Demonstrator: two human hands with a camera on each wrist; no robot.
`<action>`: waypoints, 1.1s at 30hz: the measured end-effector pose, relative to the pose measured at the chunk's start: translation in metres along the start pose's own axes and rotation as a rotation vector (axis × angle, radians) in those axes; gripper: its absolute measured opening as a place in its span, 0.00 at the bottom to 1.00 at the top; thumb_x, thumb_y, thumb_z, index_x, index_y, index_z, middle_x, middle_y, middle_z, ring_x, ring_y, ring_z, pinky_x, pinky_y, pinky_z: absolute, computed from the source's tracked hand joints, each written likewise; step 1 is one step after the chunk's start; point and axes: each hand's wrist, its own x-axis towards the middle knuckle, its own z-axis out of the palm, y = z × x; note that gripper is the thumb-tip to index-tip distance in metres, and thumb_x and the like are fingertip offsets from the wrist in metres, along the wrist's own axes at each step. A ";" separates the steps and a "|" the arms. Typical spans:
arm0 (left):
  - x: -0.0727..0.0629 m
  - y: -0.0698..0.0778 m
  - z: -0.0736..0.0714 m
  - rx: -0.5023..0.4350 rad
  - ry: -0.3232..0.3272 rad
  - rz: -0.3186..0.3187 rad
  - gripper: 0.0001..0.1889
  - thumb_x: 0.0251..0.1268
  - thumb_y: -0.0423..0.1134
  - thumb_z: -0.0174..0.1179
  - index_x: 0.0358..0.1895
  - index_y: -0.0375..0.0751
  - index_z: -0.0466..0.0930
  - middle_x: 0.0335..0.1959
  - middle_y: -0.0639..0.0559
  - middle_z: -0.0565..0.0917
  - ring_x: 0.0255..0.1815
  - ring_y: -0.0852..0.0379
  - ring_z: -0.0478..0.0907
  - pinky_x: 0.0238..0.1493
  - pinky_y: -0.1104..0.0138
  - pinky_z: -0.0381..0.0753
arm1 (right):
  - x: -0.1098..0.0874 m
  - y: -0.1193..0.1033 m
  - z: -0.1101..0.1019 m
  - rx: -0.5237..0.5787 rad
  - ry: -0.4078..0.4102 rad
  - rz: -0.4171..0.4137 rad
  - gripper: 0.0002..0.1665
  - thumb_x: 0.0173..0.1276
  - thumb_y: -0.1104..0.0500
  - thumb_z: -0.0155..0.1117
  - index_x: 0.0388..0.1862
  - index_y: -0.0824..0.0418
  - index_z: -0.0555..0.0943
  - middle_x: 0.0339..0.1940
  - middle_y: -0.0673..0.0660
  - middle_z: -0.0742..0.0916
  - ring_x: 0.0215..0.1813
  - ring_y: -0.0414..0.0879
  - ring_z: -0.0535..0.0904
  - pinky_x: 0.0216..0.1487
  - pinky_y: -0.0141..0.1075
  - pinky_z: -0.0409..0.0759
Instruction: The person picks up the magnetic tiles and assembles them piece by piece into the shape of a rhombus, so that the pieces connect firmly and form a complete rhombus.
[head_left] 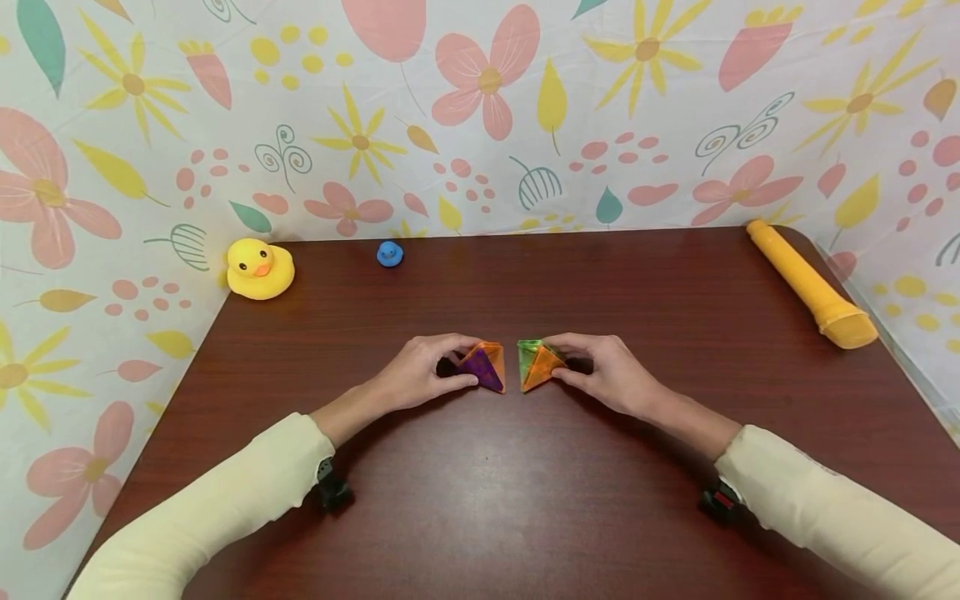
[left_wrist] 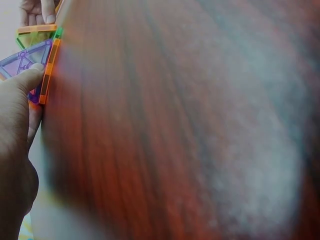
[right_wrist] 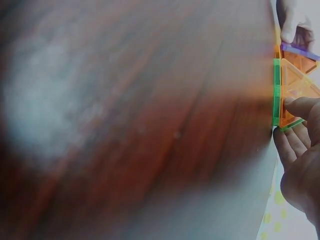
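Observation:
Near the middle of the table, my left hand (head_left: 417,372) pinches a small pyramid of see-through purple and orange triangular tiles (head_left: 483,367) between thumb and fingers. Facing it across a narrow gap, a green and orange pyramid of the same tiles (head_left: 538,367) is pinched by my right hand (head_left: 617,375). Both pyramids stand on the tabletop. In the left wrist view the thumb presses the purple tile (left_wrist: 32,56). The right wrist view shows the thumb on an orange tile (right_wrist: 295,80), with a green tile (right_wrist: 276,95) along the pyramid's base.
The dark wooden table (head_left: 480,500) backs onto a flowered cloth (head_left: 465,108). A yellow rubber duck (head_left: 260,271) sits at the back left, with a small blue duck (head_left: 389,254) to its right. At the right edge lies a yellow toy microphone (head_left: 810,283).

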 end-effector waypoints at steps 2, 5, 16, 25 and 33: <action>0.002 0.001 0.001 0.007 0.000 0.002 0.28 0.67 0.43 0.77 0.67 0.41 0.82 0.54 0.52 0.89 0.46 0.60 0.87 0.40 0.67 0.84 | 0.001 -0.001 0.001 0.001 -0.003 0.003 0.29 0.66 0.73 0.76 0.66 0.65 0.83 0.59 0.61 0.89 0.56 0.55 0.89 0.56 0.48 0.86; 0.005 0.003 0.003 0.018 -0.005 0.003 0.28 0.67 0.43 0.76 0.68 0.40 0.82 0.54 0.52 0.89 0.47 0.60 0.87 0.41 0.68 0.84 | 0.002 -0.002 0.002 0.007 -0.010 0.008 0.29 0.67 0.72 0.76 0.67 0.65 0.83 0.59 0.61 0.89 0.57 0.54 0.89 0.57 0.48 0.86; 0.010 0.008 0.007 0.018 -0.019 -0.011 0.27 0.69 0.44 0.75 0.68 0.41 0.81 0.56 0.53 0.88 0.48 0.61 0.87 0.47 0.67 0.85 | 0.004 -0.004 0.006 0.011 -0.016 0.000 0.29 0.67 0.71 0.77 0.67 0.64 0.83 0.59 0.60 0.89 0.56 0.53 0.89 0.56 0.48 0.86; 0.010 0.006 0.007 0.028 -0.020 0.030 0.29 0.68 0.44 0.76 0.69 0.42 0.80 0.57 0.52 0.87 0.48 0.60 0.87 0.47 0.67 0.85 | 0.002 -0.003 0.005 0.005 -0.006 -0.016 0.30 0.66 0.71 0.77 0.67 0.64 0.82 0.60 0.60 0.89 0.55 0.53 0.89 0.55 0.47 0.87; 0.006 0.006 0.005 0.050 -0.012 0.022 0.29 0.67 0.43 0.77 0.70 0.44 0.80 0.57 0.53 0.87 0.47 0.61 0.84 0.44 0.66 0.84 | -0.002 -0.001 0.001 -0.106 0.034 -0.035 0.26 0.65 0.69 0.80 0.62 0.60 0.86 0.49 0.52 0.90 0.42 0.45 0.85 0.42 0.40 0.86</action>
